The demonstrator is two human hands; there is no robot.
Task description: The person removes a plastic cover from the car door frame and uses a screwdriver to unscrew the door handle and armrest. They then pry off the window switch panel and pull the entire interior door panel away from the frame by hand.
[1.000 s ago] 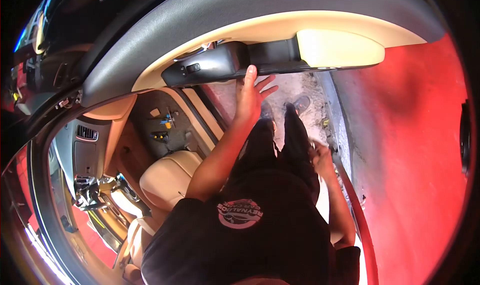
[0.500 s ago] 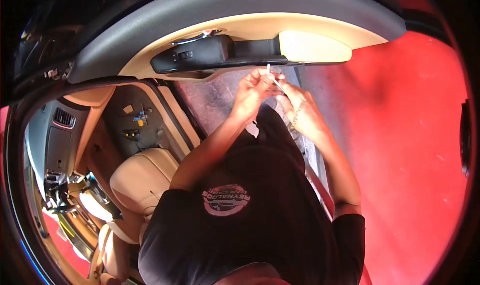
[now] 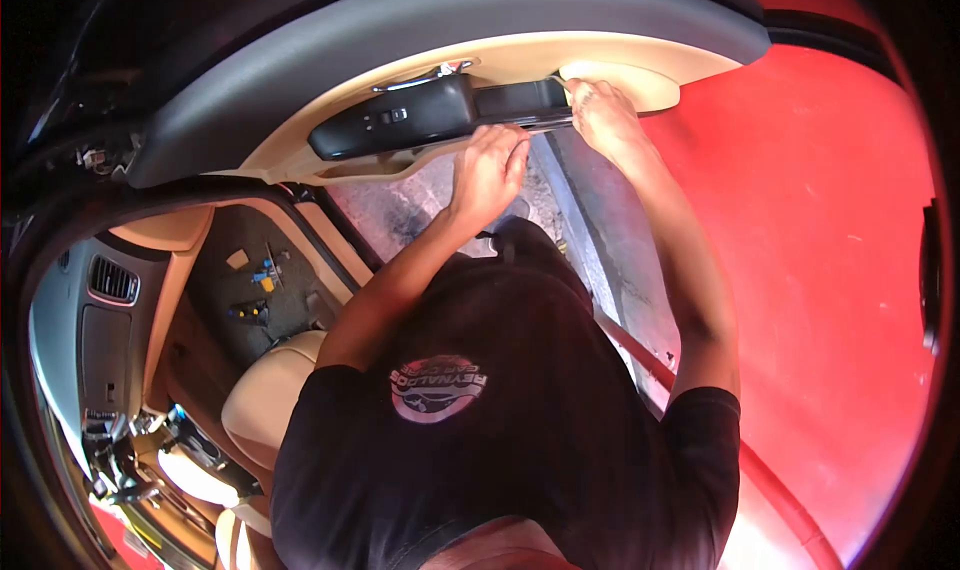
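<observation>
1. In the head view, the door panel (image 3: 540, 52) runs across the top; the cream armrest pad (image 3: 652, 90) sits near its free end, and the black pocket (image 3: 512, 98) lies between the pad and the switch panel (image 3: 385, 122).
2. The right hand (image 3: 605, 118) has bent fingers on the pad's corner next to the pocket. Its fingertips are partly hidden, so I cannot tell whether they pinch, hook or hold something.
3. The left hand (image 3: 489, 170) is loosely curled against the pocket's near edge; whether anything small is inside it, I cannot tell.
4. Working this corner well calls, I judge, for light, even pressure, with the left hand bracing the edge. The cream surface would probably mark under a hard push.
5. The right hand covers part of the seam, so a lower viewpoint would help.
6. Around: the chrome door handle (image 3: 405, 87) lies along the switch panel's far edge. Blue-and-yellow items (image 3: 266, 274) and a black-and-yellow item (image 3: 250, 312) lie on the footwell floor (image 3: 225, 295), well apart from both hands, with the seat (image 3: 262, 395) just beside that floor's near edge.
</observation>
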